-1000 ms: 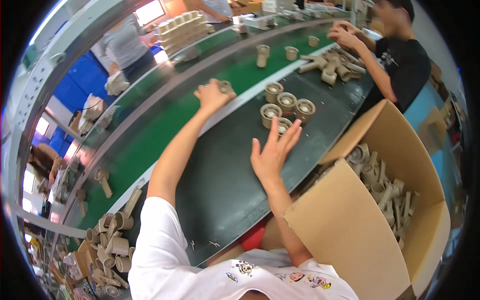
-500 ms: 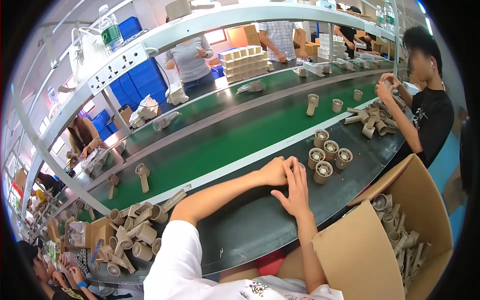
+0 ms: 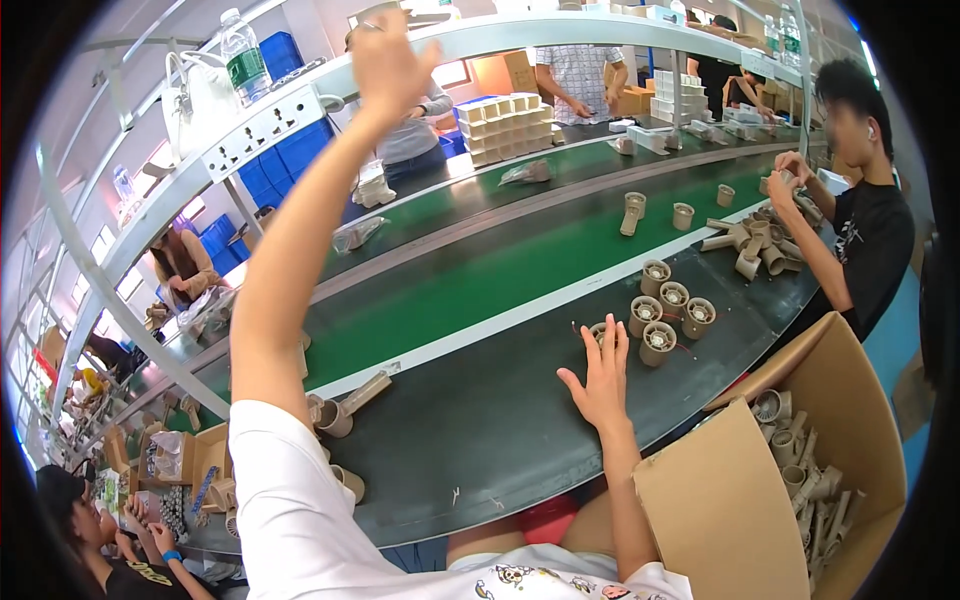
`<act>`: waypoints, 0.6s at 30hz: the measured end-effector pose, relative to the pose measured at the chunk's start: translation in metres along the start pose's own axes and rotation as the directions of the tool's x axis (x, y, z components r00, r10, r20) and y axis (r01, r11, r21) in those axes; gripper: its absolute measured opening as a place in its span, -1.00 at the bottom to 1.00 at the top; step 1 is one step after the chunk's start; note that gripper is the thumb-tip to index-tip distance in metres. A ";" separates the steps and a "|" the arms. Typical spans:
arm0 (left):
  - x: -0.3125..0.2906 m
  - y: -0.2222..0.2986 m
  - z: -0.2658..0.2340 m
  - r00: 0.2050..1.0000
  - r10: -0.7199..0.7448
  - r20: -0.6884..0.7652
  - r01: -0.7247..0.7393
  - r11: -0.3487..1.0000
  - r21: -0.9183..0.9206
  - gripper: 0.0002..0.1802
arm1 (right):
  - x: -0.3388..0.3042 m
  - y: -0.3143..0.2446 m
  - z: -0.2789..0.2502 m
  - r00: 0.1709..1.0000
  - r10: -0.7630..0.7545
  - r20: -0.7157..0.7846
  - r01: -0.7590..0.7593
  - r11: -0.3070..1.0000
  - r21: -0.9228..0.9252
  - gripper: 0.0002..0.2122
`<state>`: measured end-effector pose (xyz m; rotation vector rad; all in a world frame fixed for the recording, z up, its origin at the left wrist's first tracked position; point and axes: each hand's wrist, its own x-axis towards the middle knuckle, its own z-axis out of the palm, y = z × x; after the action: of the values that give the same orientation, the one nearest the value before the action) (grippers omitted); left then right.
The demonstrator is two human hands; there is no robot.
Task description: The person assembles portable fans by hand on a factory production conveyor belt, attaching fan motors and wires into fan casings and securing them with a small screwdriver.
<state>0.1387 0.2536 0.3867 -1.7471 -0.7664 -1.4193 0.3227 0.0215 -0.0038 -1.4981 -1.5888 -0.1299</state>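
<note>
My left hand (image 3: 393, 70) is raised high, in front of the overhead shelf rail, beside a beige part (image 3: 425, 17) lying on top of it. Motion blurs its fingers, so whether they hold anything is unclear. Low over the dark work surface, my right hand (image 3: 603, 378) has its fingers stretched out and its thumb apart. Its fingertips rest at a round beige fan housing (image 3: 597, 331), which they partly cover. Just right of it stand several similar beige housings (image 3: 657, 340) with round fans inside and thin red wires.
A green conveyor belt (image 3: 480, 250) runs beyond the work surface. Beige parts (image 3: 337, 420) lie at left, partly behind my arm. An open carton (image 3: 720, 500) of parts stands at right. A co-worker (image 3: 865, 220) handles a part beside a pile (image 3: 760, 240). A power strip (image 3: 262, 138) lines the rail.
My left hand has left the fan housing by my right hand and swung up to the shelf. The right hand stays at the housing with fingers extended. The view has shifted slightly.
</note>
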 end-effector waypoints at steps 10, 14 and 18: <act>0.053 -0.053 0.018 0.899 -0.305 0.313 0.323 0.946 -0.007 -0.28 | -0.001 0.004 -0.001 0.999 0.031 0.012 -0.030 0.999 -0.018 -0.30; 0.057 -0.033 0.003 0.838 -0.387 0.384 0.381 0.920 0.096 -0.38 | -0.002 0.003 -0.001 1.000 0.025 0.019 -0.025 0.999 -0.022 -0.30; 0.042 -0.052 0.016 0.972 -0.223 0.069 0.226 0.974 -0.027 -0.28 | -0.001 0.004 0.005 1.000 0.019 0.000 -0.019 0.999 -0.034 -0.31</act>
<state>0.1135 0.2953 0.4349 -1.7855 -1.0067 -1.5373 0.3237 0.0246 -0.0092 -1.5390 -1.5791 -0.1468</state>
